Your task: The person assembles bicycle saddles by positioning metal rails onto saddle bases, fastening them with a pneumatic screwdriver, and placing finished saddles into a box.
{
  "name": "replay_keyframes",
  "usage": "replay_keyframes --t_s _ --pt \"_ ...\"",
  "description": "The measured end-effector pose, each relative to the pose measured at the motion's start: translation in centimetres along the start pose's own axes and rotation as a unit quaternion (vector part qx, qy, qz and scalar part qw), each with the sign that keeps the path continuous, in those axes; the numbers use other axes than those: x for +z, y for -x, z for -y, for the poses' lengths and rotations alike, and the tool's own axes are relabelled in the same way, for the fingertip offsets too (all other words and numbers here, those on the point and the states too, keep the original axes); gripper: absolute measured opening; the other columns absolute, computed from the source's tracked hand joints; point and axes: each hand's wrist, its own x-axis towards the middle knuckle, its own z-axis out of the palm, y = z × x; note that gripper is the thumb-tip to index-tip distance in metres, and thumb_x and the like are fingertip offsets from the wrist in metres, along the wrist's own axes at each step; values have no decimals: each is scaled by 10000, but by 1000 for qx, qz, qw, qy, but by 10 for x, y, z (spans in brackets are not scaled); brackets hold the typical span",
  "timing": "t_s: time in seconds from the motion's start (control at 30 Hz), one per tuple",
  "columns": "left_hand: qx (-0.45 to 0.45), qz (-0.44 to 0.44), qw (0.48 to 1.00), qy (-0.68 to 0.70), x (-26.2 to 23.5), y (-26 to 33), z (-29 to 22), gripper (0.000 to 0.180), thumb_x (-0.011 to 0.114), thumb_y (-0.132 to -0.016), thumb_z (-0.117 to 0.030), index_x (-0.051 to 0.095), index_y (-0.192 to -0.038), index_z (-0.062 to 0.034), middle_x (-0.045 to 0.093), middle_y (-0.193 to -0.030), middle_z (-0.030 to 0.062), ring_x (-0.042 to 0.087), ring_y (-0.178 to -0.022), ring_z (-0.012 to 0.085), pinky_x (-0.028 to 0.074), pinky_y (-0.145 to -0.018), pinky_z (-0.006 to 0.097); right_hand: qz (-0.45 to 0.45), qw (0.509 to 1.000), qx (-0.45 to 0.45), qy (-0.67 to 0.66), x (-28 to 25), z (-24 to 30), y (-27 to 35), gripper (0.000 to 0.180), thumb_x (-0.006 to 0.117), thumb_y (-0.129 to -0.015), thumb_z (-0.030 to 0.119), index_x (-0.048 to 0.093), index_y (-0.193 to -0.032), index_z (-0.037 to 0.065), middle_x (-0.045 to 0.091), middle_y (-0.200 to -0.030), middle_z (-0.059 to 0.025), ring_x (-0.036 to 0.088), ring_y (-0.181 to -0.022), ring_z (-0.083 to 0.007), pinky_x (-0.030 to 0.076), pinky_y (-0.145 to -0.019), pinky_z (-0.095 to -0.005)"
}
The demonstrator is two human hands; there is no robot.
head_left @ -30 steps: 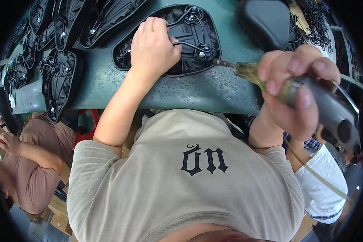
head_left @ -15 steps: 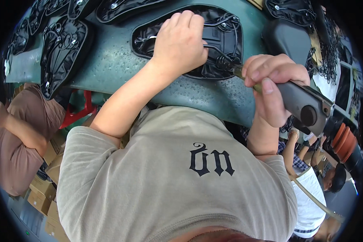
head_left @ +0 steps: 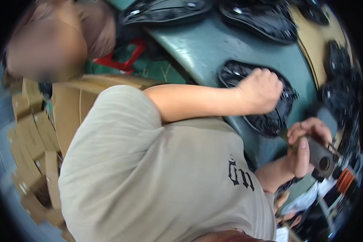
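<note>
An upturned black bicycle saddle (head_left: 230, 71) lies on the green table, its underside and metal rods facing up. My left hand (head_left: 261, 92) is closed over its middle, fingers curled round part of the frame that the hand mostly hides. At the saddle's near right end, my right hand (head_left: 304, 141) grips a grey-black power screwdriver (head_left: 322, 159) with an orange ring at its rear. The tool's tip reaches the saddle's edge; blur hides whether it touches a screw.
More upturned saddles (head_left: 165, 13) lie on the far part of the table (head_left: 185, 50). Black parts crowd the right side beside a tan board (head_left: 308, 52). Cardboard boxes (head_left: 30, 135) are stacked at left, near a red stool frame (head_left: 127, 58) and another person (head_left: 99, 30).
My view has swung left, so the table and saddle now appear tilted and farther right, with more boxes showing. Both hands stay at the saddle, the screwdriver still in my right.
</note>
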Motion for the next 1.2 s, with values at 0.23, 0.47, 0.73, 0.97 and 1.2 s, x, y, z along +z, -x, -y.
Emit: replay_keyframes --t_s 0.23,0.47,0.73,0.97,1.2 --pt "-61 -78 995 10 -51 14 17 181 635 -713 -140 579 -839 -23 557 -813 113 556 -771 290 449 -688 406 -38 995 -78 -56 -5 -9 -2 410 580 -866 51 506 -1263 -19 549 -1080 -248 576 -707 -228 496 -664 -433" --pt "-122 -83 986 -82 -83 45 24 148 642 -727 -161 604 -803 -40 583 -780 115 572 -716 276 456 -636 411 93 989 -46 -105 49 -20 -24 437 600 -856 32 504 -1278 -28 550 -1047 -222 565 -658 -233 486 -634 -416" --pt "-223 -178 958 -11 -169 101 54 308 692 -657 -62 617 -950 -9 624 -922 169 615 -901 360 508 -817 476 35 974 -126 -185 49 6 -46 385 627 -812 84 521 -1171 -5 501 -1005 -150 532 -647 -186 452 -643 -379" --pt "-548 -498 667 -84 -356 254 76 501 735 -829 -40 558 -1283 75 638 -1253 194 645 -1101 232 528 -947 338 0 978 -150 -145 -5 -6 -54 355 559 -874 113 554 -1216 17 489 -1049 -158 524 -756 -208 417 -754 -429" --pt "-581 -168 640 -474 -355 340 102 619 751 -872 -247 566 -1370 70 532 -1455 282 524 -1336 457 385 -1166 491 -18 986 -115 -122 -12 -22 -39 403 551 -890 45 530 -1290 0 562 -1116 -212 600 -748 -229 512 -710 -441"
